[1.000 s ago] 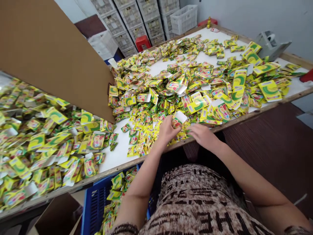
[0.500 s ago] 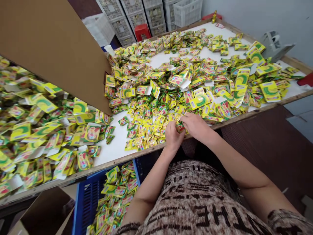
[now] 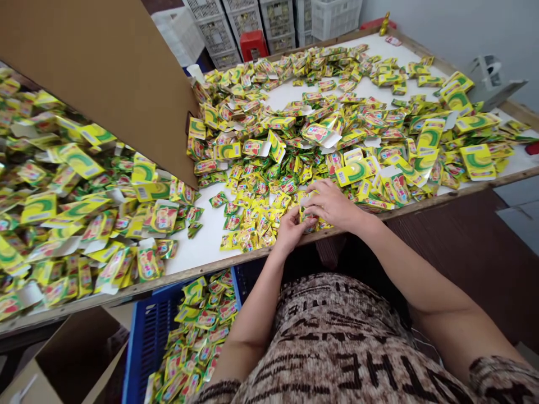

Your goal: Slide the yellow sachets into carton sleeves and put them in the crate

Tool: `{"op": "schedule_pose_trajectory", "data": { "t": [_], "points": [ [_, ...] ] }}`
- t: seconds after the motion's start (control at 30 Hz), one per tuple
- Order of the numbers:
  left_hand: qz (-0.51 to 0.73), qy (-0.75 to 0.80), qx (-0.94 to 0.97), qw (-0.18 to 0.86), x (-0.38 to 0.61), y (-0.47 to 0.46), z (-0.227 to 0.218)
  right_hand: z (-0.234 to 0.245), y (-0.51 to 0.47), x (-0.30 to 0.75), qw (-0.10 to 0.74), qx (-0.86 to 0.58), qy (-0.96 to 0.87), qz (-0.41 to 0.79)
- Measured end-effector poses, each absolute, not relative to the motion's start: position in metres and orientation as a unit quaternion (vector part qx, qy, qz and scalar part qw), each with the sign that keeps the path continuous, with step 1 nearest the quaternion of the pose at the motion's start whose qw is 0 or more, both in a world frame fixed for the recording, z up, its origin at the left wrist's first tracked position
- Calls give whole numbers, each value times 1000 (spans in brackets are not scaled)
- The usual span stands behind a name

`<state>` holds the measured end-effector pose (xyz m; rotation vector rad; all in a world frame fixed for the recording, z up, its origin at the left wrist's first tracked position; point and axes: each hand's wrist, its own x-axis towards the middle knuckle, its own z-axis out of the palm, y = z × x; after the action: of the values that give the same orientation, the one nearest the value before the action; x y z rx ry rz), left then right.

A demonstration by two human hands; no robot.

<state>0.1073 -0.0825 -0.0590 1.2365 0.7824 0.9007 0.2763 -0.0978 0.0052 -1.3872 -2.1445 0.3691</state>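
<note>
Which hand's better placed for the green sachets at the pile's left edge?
Left, probably: the left hand is nearer the green sachets; the right hand sits farther across. Left seems to hold a small box, though.

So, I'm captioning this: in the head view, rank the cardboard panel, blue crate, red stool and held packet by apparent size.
1. Cardboard panel
2. Blue crate
3. Red stool
Held packet: partly hidden by fingers, so unranked.

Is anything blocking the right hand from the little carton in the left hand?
Nothing visible: the right hand is right at the carton in the left hand; the yellow sachets lie beside them.
</note>
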Motion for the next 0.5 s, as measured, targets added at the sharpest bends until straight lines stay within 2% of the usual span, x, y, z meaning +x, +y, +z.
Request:
{"op": "schedule_pose_trajectory", "data": {
  "t": [0.1,0.23,0.4,0.5],
  "points": [
    [411,358,522,656,107,-83,-62,-7,-100,276,254,-511,-799,192],
    [412,358,501,671,107,-83,-67,-23,-108,280,324,-522,-770,172],
    [410,359,532,648,104,-81,-68,-23,-116,281,289,-532,-781,153],
    [393,343,547,655,98,-84,-65,-19,-120,280,352,-526,-744,217]
  ]
}}
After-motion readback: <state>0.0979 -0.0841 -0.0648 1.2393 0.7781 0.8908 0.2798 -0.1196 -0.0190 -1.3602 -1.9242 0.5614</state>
